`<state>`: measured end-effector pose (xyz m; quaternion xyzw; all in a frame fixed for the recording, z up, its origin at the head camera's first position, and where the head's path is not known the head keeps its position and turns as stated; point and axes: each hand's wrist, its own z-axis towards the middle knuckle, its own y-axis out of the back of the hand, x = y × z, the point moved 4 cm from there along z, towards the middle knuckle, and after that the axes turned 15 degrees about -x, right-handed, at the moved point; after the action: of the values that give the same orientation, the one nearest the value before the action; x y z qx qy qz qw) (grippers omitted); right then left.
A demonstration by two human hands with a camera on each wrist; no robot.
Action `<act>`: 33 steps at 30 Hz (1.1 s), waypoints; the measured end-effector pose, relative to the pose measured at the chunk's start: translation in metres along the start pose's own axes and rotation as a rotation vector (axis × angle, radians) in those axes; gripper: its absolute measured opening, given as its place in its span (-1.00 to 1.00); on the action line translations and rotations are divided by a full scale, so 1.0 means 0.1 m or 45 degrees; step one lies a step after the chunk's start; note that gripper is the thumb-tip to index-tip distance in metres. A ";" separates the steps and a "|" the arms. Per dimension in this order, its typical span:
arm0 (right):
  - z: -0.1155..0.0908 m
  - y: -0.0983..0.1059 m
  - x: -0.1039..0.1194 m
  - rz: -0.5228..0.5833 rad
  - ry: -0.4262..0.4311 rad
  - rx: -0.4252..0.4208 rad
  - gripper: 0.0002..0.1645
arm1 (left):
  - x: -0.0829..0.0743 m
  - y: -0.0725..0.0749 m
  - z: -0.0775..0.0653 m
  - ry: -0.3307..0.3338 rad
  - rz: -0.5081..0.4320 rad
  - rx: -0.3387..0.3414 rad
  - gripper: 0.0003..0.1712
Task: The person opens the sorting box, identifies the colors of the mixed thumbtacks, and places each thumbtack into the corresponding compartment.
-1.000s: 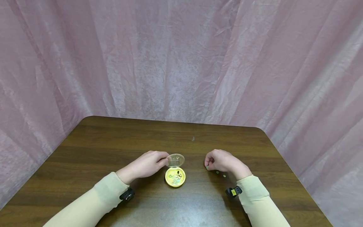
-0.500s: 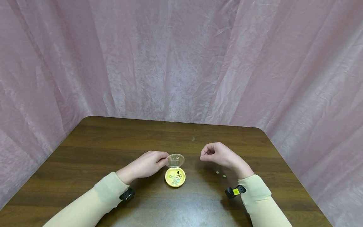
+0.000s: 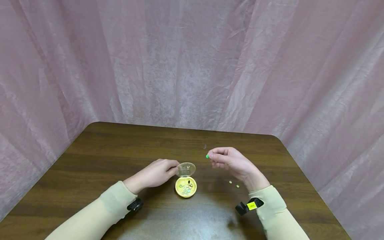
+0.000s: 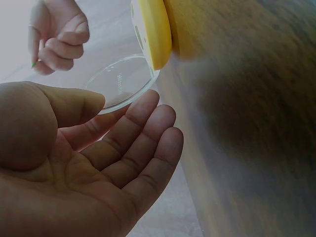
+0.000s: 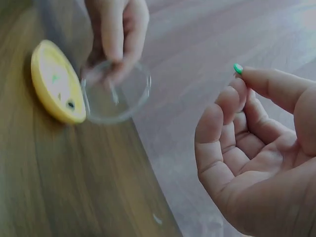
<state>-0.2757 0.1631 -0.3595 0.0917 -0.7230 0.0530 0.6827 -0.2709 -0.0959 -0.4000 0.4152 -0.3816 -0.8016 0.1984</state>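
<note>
My left hand (image 3: 157, 172) pinches the clear lid (image 4: 118, 84) of a small round yellow case (image 3: 186, 197) between thumb and fingers. The lid stands raised on its hinge, and the case sits on the table with several tiny pieces inside, green, dark and pale. To the right of it, above the table, my right hand (image 3: 234, 163) pinches a small green disc (image 5: 238, 68) at the tips of thumb and index finger. Its other fingers are curled in toward the palm. Two small pale green round pieces (image 3: 230, 182) lie on the wood below that hand.
The brown wooden table (image 3: 120, 143) has rounded far corners. Pink curtains (image 3: 180, 66) hang behind it and along both sides. A black band with a yellow label (image 3: 252, 205) is on the right wrist, and another dark band (image 3: 135, 204) on the left.
My right hand has lifted off the table and moved left and away from me with the green disc, turning so the disc shows. The left hand stays at the lid.
</note>
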 end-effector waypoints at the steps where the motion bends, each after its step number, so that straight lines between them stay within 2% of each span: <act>1: -0.01 -0.03 0.02 0.056 -0.014 0.009 -0.80 | 0.00 0.00 0.00 0.001 0.000 0.000 -0.79; 4: -0.05 -0.10 0.05 0.180 -0.050 0.035 -0.90 | 0.00 0.01 0.00 0.009 -0.006 0.004 -0.79; 7: -0.09 -0.16 0.08 0.228 -0.068 0.040 -0.91 | -0.01 0.01 -0.01 0.015 -0.014 0.006 -0.79; 19: -0.15 -0.26 0.14 0.166 -0.023 0.090 -0.91 | -0.02 0.01 -0.01 -0.006 -0.008 -0.009 -0.79; 22: -0.17 -0.31 0.13 0.009 0.030 0.075 -0.81 | -0.02 0.01 -0.01 -0.006 -0.009 -0.005 -0.79; 26: -0.22 -0.45 0.14 -0.358 0.161 0.040 -0.69 | -0.01 0.01 0.00 0.001 -0.016 0.000 -0.79; 31: -0.28 -0.72 0.14 -0.879 0.441 -0.013 -0.90 | 0.00 0.02 0.02 -0.003 -0.019 0.001 -0.79; 33: -0.28 -0.83 0.12 -1.058 0.552 -0.051 -0.92 | -0.01 0.04 0.02 -0.017 -0.004 -0.012 -0.81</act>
<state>-0.2321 0.0870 -0.3500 0.3470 -0.4667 -0.2211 0.7829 -0.2725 -0.0966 -0.3960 0.4097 -0.3786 -0.8064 0.1965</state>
